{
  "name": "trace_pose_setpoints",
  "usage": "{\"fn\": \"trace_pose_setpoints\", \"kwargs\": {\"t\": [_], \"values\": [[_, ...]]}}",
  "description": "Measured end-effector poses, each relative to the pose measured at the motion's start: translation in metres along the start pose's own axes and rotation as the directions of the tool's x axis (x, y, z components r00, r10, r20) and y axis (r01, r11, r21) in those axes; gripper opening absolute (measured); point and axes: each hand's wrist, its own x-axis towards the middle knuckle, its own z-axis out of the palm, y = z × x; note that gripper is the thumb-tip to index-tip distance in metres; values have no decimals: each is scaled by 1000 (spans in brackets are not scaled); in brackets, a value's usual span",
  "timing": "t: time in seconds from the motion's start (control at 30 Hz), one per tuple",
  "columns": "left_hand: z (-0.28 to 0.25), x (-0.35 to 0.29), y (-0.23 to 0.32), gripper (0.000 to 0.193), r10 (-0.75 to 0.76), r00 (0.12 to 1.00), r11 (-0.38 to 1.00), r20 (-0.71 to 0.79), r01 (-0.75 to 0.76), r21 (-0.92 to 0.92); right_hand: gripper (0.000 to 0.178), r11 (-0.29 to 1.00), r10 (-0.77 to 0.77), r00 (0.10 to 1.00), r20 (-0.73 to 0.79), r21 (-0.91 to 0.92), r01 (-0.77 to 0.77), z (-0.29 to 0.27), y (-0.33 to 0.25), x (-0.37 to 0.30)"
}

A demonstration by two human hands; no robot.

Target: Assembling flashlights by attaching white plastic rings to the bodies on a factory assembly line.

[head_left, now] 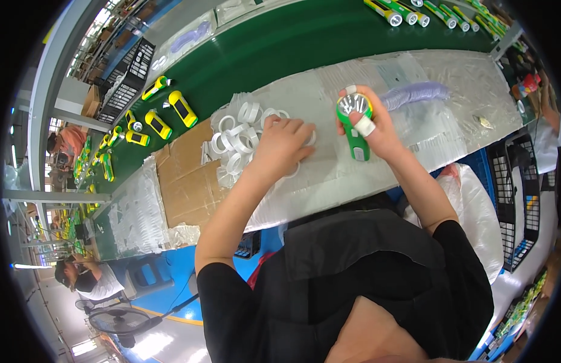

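My right hand grips a green flashlight around its head. The clear lens with a yellow rim faces up, and the handle points toward me. White tape wraps the thumb and one finger of this hand. Over the right side of a pile of white plastic rings lies my left hand, palm down with fingers apart and slightly bent. Several rings sit around and partly under it, one right beside its fingertips. Whether those fingers touch a ring is hidden.
A plastic-covered bench carries a cardboard sheet and a stack of purplish clear rings. Beyond runs a green belt with yellow-green flashlights at left and more at far right. A white sack and black crate stand right.
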Motion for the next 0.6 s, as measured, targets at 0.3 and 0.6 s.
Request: {"fn": "trace_pose_setpoints", "kwargs": {"t": [0.3,0.6], "values": [[-31,35,32,33,-297,848,606,-439,-188,-773,37,1000,-12,998,65,19,11,7,16,9],[-31,40,34,28,-137,850,827,-509,-185,-531,38,996,-39,993,112,86,29,2,16,9]]}}
